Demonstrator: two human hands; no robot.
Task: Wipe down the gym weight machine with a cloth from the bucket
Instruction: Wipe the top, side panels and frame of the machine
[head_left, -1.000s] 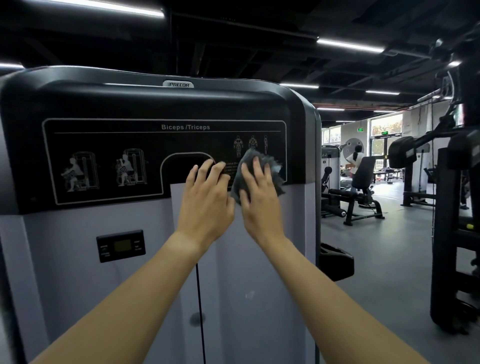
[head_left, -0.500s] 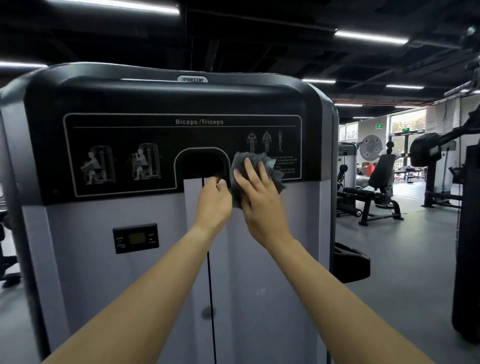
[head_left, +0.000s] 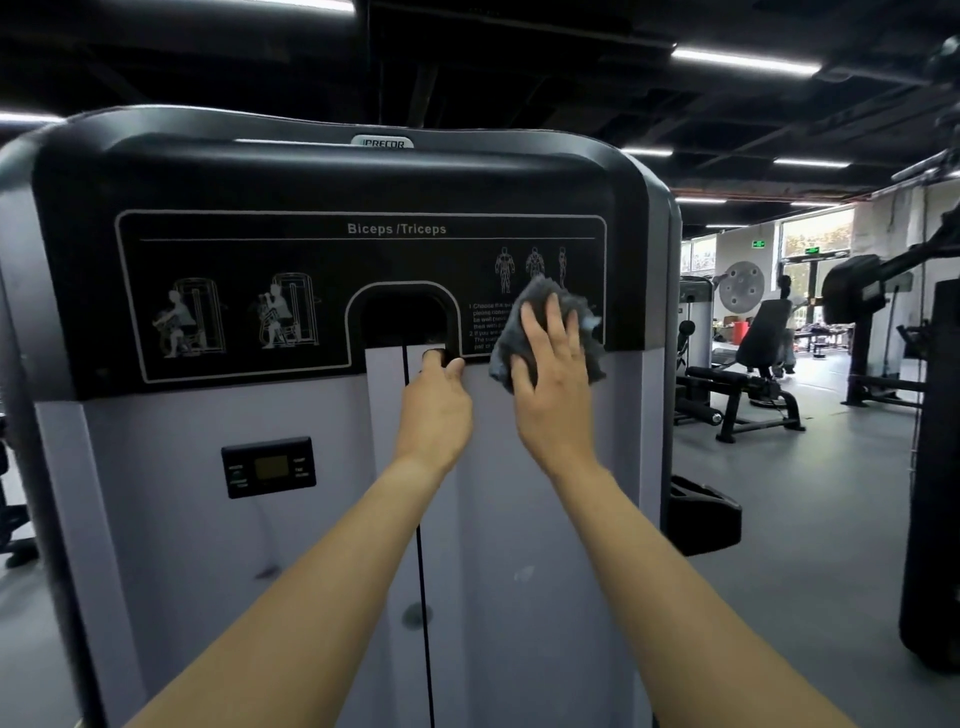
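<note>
The weight machine's shroud (head_left: 208, 519) fills the view: a black top panel (head_left: 311, 182) marked Biceps/Triceps over a pale grey lower cover. My right hand (head_left: 553, 379) presses a crumpled grey cloth (head_left: 540, 306) flat against the right end of the black panel, over the instruction text, fingers straight. My left hand (head_left: 439, 402) hooks its curled fingers over the top edge of the grey centre strip, inside the arched opening (head_left: 405, 317). The bucket is out of view.
A small black display (head_left: 268, 466) sits on the grey cover at left. A black cable (head_left: 423, 571) runs down the centre strip. To the right stand a black bench (head_left: 753, 374) and a dark machine column (head_left: 935, 467) on grey floor.
My right hand has slid the cloth rightward along the black panel. My left hand, flat on the panel a second ago, has curled and hooked onto the opening's lower edge.
</note>
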